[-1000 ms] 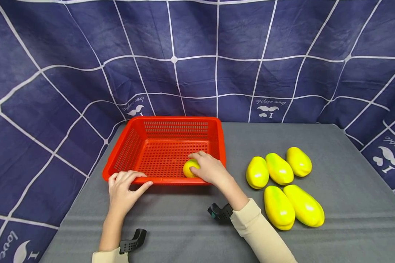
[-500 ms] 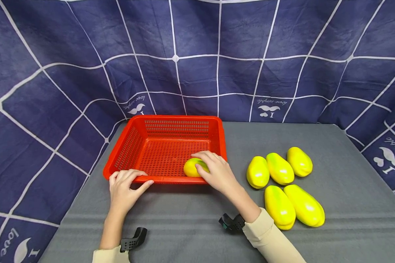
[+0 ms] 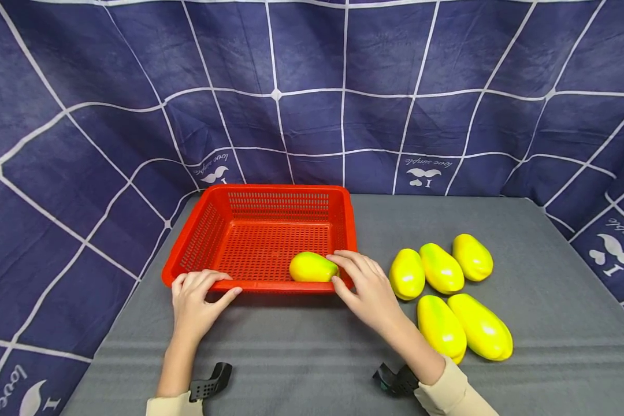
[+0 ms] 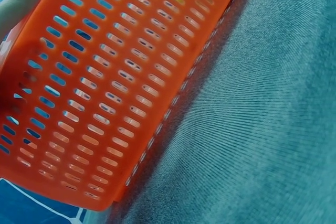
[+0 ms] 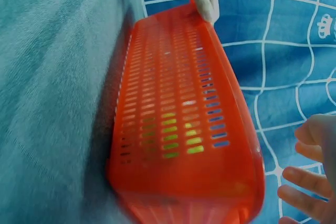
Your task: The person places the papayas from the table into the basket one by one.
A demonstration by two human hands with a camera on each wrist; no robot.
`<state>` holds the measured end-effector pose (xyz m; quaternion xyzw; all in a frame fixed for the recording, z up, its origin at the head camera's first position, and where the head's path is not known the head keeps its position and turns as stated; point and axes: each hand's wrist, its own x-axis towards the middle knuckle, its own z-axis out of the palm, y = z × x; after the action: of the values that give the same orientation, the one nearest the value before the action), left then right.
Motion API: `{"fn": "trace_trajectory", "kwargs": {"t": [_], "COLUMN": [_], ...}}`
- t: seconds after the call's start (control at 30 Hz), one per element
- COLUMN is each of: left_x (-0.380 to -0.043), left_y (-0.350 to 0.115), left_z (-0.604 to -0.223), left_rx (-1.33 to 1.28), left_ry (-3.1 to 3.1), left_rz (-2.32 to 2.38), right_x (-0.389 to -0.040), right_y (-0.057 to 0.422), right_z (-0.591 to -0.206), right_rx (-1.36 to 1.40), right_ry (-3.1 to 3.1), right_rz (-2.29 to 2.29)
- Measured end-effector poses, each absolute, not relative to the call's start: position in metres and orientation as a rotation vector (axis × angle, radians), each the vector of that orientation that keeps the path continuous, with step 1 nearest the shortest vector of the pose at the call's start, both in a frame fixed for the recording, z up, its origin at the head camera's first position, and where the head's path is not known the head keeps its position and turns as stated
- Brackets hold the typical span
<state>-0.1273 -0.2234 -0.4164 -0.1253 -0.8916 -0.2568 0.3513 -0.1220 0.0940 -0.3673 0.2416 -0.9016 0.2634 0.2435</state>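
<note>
In the head view a yellow-green mango (image 3: 314, 267) lies on its side in the red plastic basket (image 3: 260, 285), against the front wall near the right corner. The left hand (image 3: 195, 300) grips the basket's front rim towards its left end, thumb outside and fingers over the edge. At the front right corner, the right hand (image 3: 366, 289) is held over the rim, with loosely bent, spread fingers by the mango's right end. The right wrist view shows these fingers (image 5: 307, 182) apart from the basket wall and holding nothing. Through the slots the mango shows as yellow patches (image 5: 170, 135).
Several more mangoes (image 3: 441, 267) lie on the grey cloth (image 3: 291, 358) to the right of the basket, in two loose rows. A navy curtain (image 3: 312, 115) with white lines hangs behind and at the sides. Each wrist carries a black camera mount (image 3: 212, 381).
The right hand has let go of the mango and drawn back to the right, uncovering it. The left hand and basket have stayed in place.
</note>
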Motion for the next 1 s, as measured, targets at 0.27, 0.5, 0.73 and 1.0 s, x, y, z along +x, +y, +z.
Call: {"fn": "trace_trajectory", "kwargs": {"t": [0.27, 0.5, 0.73, 1.0], "left_x": [-0.128, -0.128, -0.128, -0.127], "left_y": [-0.224, -0.222, -0.221, -0.220], "left_z": [-0.420, -0.419, -0.417, -0.418], "left_rx": [-0.314, -0.330, -0.334, -0.344], "left_ry": [-2.301, -2.273, -2.263, -2.248], "left_rz": [-0.658, -0.647, -0.637, -0.624], "right_x": [-0.110, -0.098, -0.081, -0.060], "right_y": [0.122, 0.152, 0.182, 0.217], "right_z": [-0.370, -0.378, -0.384, -0.389], "right_rx": [0.592, 0.519, 0.417, 0.215], "right_ry": [-2.446, -2.440, -2.443, -2.446], "right_rz": [0.725, 0.692, 0.716, 0.782]}}
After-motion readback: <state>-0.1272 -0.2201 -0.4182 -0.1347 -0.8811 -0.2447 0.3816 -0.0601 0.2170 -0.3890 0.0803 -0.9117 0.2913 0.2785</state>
